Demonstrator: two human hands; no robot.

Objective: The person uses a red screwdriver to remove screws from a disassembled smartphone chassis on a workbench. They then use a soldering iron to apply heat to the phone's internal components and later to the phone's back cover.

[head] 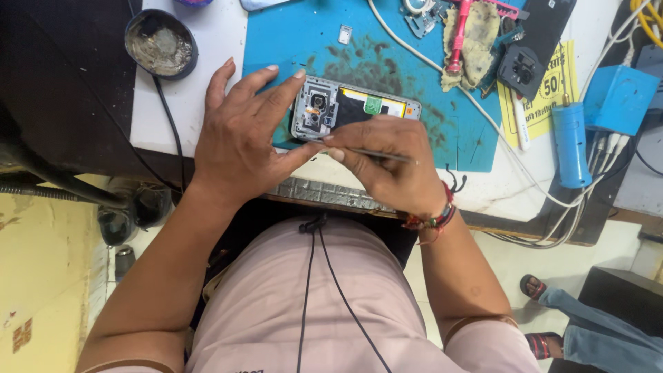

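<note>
The opened grey smartphone with exposed camera module and black innards (356, 110) lies on the stained blue mat (428, 103), long axis running nine to three o'clock, camera end at nine. The left hand (238, 141) pinches that end with spread fingers; the right hand (387, 162) pinches a thin metal tool (376, 155) at the phone's six o'clock edge.

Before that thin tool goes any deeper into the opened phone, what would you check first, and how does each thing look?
1. Left hand steadies the opened phone: ok.
2. Right hand grips the thin metal tool: ok.
3. Tool tip at the phone's near edge: cannot tell, fingers hide it.
4. Phone lies flat on the blue mat: ok.
5. White cable lies apart from the phone: ok.
</note>
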